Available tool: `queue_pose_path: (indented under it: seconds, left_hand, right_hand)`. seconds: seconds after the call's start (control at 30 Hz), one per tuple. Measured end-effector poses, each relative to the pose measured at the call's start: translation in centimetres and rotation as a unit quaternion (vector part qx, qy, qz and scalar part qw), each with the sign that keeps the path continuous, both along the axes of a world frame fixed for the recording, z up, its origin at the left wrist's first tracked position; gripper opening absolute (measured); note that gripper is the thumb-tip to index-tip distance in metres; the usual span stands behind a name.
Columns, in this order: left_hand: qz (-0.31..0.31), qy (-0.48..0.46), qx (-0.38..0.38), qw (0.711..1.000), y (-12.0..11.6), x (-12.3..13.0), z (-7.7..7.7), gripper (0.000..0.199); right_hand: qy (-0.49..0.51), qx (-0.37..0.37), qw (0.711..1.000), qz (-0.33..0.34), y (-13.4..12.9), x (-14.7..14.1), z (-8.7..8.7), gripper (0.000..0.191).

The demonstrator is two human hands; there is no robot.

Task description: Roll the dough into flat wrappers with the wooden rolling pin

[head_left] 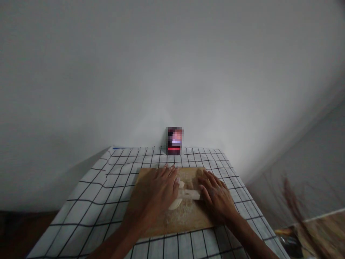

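Note:
On a wooden board (185,220) lies a pale rolling pin (192,194), its middle showing between my hands. Flat, pale dough (175,204) is under the pin, partly hidden by my left hand (165,189). That hand lies palm down over the pin's left part, fingers stretched forward, thumb towards the middle. My right hand (216,192) rests palm down over the pin's right end with its fingers extended forward. Both hands touch the pin from above without wrapping round it, and they cover its ends. Whitish marks, like flour, are on the board near the dough.
A white tablecloth with black grid lines (94,212) covers the table under the board. A blurred, phone-like upright screen (174,141) stands at the back against the pale wall (172,72). Brownish stalks (292,196) are beyond the table on the right.

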State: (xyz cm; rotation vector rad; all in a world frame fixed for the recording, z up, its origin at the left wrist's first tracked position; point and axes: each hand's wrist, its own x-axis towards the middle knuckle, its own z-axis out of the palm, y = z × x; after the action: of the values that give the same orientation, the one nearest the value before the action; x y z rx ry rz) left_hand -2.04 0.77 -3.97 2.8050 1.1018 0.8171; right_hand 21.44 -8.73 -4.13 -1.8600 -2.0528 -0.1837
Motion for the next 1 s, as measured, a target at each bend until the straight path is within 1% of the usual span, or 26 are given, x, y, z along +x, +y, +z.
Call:
queue_pose_path:
  seconds: [0.1, 0.17, 0.23, 0.3, 0.4, 0.53, 0.63, 0.7, 0.8, 0.9, 1.0]
  left_hand:
    - [0.026, 0.002, 0.030, 0.999, -0.9, -0.1, -0.3, 0.042]
    - [0.032, 0.001, 0.039, 0.999, -1.3, -0.2, -0.7, 0.042]
    - [0.033, 0.002, 0.035, 0.999, -1.7, -0.4, -1.0, 0.043]
    - [0.040, 0.005, 0.020, 0.999, -1.9, -0.4, -1.1, 0.044]
    - [0.062, 0.008, -0.003, 0.998, -1.4, -0.2, -0.7, 0.042]
    - [0.085, 0.008, -0.016, 0.996, 1.0, 0.7, 0.4, 0.039]
    - [0.095, 0.005, -0.028, 0.995, 2.8, 1.2, 1.0, 0.035]
    - [0.096, 0.004, -0.041, 0.994, 3.4, 1.4, 1.1, 0.035]
    - [0.094, -0.002, -0.063, 0.994, 3.6, 1.4, 0.8, 0.035]
    - [0.098, -0.018, -0.087, 0.991, 3.4, 1.4, 0.6, 0.035]
    - [0.108, -0.030, -0.107, 0.988, 3.2, 1.5, 0.8, 0.035]
  right_hand:
    - [-0.006, 0.007, 1.000, 0.018, -1.6, -0.5, 0.0, 0.032]
    - [-0.010, 0.007, 1.000, 0.022, -2.3, -0.7, 0.1, 0.029]
    - [-0.015, 0.008, 1.000, 0.017, -2.6, -0.7, 0.2, 0.029]
    - [-0.020, 0.003, 0.999, 0.025, -2.4, -0.4, 0.6, 0.032]
    - [-0.005, -0.021, 0.997, 0.069, -1.0, 0.5, 1.3, 0.034]
    - [0.027, -0.020, 0.992, 0.118, 2.5, 1.8, 2.0, 0.036]
    - [0.024, -0.026, 0.993, 0.117, 5.1, 2.3, 2.0, 0.040]
    - [0.018, -0.048, 0.993, 0.108, 6.2, 2.4, 1.8, 0.043]
    - [0.009, -0.072, 0.992, 0.103, 7.0, 2.4, 1.5, 0.044]
    - [0.004, -0.077, 0.991, 0.105, 7.2, 2.3, 1.5, 0.042]
    - [0.001, -0.078, 0.990, 0.114, 7.4, 2.3, 1.7, 0.040]
